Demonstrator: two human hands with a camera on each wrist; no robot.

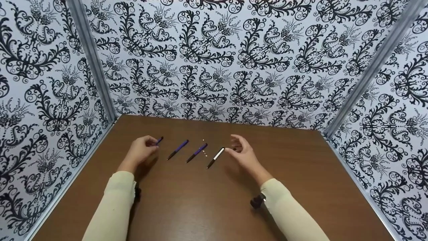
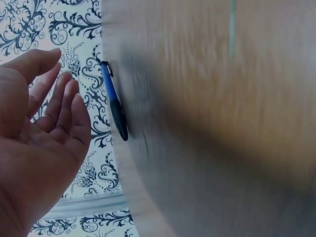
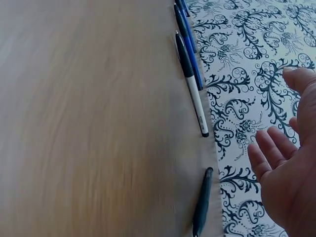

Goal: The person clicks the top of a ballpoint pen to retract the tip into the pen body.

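Note:
Several pens lie slanted in a row on the brown table. My left hand (image 1: 139, 151) is at the leftmost blue pen (image 1: 160, 140), hiding part of it. In the left wrist view its fingers are loosely bent and hold nothing; the blue pen (image 2: 114, 101) lies apart from them. Two blue pens with dark grips, one left (image 1: 178, 149) and one right (image 1: 197, 153), lie mid-row. Nearest my right hand (image 1: 245, 155) is a white pen (image 1: 219, 153) with a dark grip. A dark pen (image 3: 202, 202) shows beside the relaxed right hand, mostly hidden behind it in the head view.
Small pale specks (image 1: 205, 153) dot the table (image 1: 187, 201) around the middle pens. Patterned walls (image 1: 214, 67) with grey corner strips (image 1: 364, 77) enclose the table at the back and both sides. A dark device sits on each wrist.

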